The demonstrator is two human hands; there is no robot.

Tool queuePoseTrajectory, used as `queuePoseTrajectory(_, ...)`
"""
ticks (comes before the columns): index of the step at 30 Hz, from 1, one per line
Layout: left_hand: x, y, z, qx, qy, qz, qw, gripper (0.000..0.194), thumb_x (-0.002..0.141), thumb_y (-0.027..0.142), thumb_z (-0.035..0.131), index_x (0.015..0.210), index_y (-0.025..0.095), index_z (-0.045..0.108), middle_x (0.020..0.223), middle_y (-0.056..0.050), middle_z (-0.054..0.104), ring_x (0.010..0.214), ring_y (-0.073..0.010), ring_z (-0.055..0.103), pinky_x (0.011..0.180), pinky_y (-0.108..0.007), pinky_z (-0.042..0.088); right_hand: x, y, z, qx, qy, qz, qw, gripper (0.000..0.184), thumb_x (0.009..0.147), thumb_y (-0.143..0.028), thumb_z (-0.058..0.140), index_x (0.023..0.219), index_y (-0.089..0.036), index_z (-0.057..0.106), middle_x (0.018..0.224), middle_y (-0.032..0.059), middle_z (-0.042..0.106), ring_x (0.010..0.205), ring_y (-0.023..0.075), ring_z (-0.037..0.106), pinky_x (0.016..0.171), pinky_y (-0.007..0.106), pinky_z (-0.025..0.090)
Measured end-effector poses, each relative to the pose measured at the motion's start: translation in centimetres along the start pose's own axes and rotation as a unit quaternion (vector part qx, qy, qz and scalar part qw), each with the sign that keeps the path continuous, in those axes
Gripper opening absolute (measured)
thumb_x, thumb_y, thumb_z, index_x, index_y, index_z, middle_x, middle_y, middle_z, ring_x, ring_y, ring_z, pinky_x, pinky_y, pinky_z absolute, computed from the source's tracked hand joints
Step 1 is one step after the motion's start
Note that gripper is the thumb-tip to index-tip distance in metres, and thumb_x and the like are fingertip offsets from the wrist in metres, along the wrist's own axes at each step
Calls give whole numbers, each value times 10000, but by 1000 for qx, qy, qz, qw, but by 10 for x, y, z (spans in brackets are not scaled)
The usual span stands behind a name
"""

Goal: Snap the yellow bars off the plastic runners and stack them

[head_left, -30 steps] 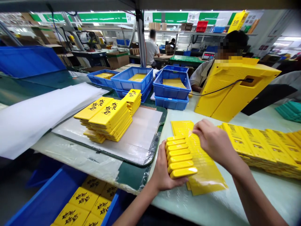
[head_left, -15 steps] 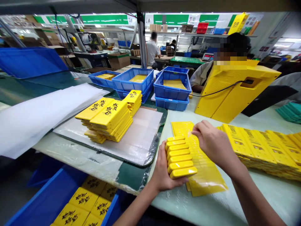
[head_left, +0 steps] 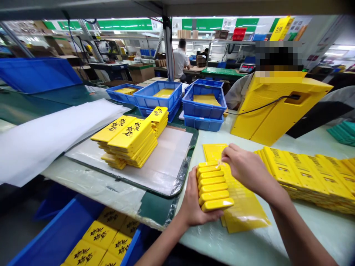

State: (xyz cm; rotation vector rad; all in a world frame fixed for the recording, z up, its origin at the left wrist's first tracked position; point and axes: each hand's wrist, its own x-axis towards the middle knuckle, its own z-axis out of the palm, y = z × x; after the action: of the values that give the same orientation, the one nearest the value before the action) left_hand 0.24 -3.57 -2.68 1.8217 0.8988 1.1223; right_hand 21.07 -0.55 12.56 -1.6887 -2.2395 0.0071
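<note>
Watching this bench, we'd say the weak spot is the left hand (head_left: 191, 201), which is clamped around the side of a stack of yellow bars (head_left: 213, 186), seven of them fanned in a stepped row, at the bench's near edge. The stack sits over a flat yellow plastic sheet (head_left: 244, 210), but we can't tell whether it's resting on it or held just clear. The right hand (head_left: 246, 170) is right beside the stack's far end, with its thumb and fingers pinched together around what looks like a shiny sliver of clear film, though that bit's too small for us to be sure. If that pinch tugs hard while the left grip is loose, we reckon the stepped bars could slide apart and spill across the sheet. Film clinging to the top bar could drag it out of line too. The long pile of yellow printed panels (head_left: 302, 173) sits close to the right forearm, so a wide elbow swing could knock its edge out of true. On the other side, the blue bin (head_left: 69, 236) below the bench holds black-lettered yellow pieces, and anything slipping off that side could drop in and get scuffed. We'd also keep an eye on the black cable (head_left: 257, 109) trailing from the big yellow casing (head_left: 277, 111) beside the co-worker, since it runs near the blue crates (head_left: 203, 101).
</note>
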Motion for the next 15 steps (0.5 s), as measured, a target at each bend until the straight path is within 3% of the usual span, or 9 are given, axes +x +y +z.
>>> queuePoseTrajectory(2,0,0,1,-3,6,4,1000,1515,588,682,926,1682,166,13,1621,-263,311,1518,-491,354,1257,-650,314,0,11,-3,-17,74,36,996,122,983,-129,626,867,-164,626,908,46,644,709,193,559,628,332,298)
queuePoseTrajectory(5,1,0,1,-7,12,14,1000,1486,605,694,914,1677,178,24,1624,-258,303,1516,-483,360,1258,-647,308,5,7,-4,113,142,35,983,121,990,-148,650,872,-171,655,893,30,662,781,180,601,688,305,391)
queuePoseTrajectory(7,2,1,2,-16,15,20,1000,1432,633,711,893,1673,212,44,1617,-233,322,1496,-461,399,1248,-639,324,10,-6,0,225,100,2,969,104,985,-161,671,886,-185,692,896,12,675,821,161,623,739,280,434)
queuePoseTrajectory(9,2,2,1,-22,17,23,999,1376,662,729,868,1670,242,66,1616,-209,330,1481,-437,425,1236,-624,348,15,-20,5,266,26,-28,963,81,978,-175,687,905,-198,717,924,4,678,841,153,628,769,276,440)
queuePoseTrajectory(12,1,2,1,-7,12,25,1000,1373,666,781,829,1664,218,71,1630,-224,300,1497,-443,395,1239,-623,337,20,-28,10,206,-35,-42,977,113,983,-147,650,883,-181,692,925,11,665,840,163,610,785,298,416)
queuePoseTrajectory(15,0,0,1,9,3,28,1000,1425,643,818,814,1656,166,54,1626,-257,293,1517,-463,355,1269,-638,270,21,-11,8,84,-65,-39,994,144,982,-97,579,871,-159,648,935,39,653,807,184,583,721,322,366)
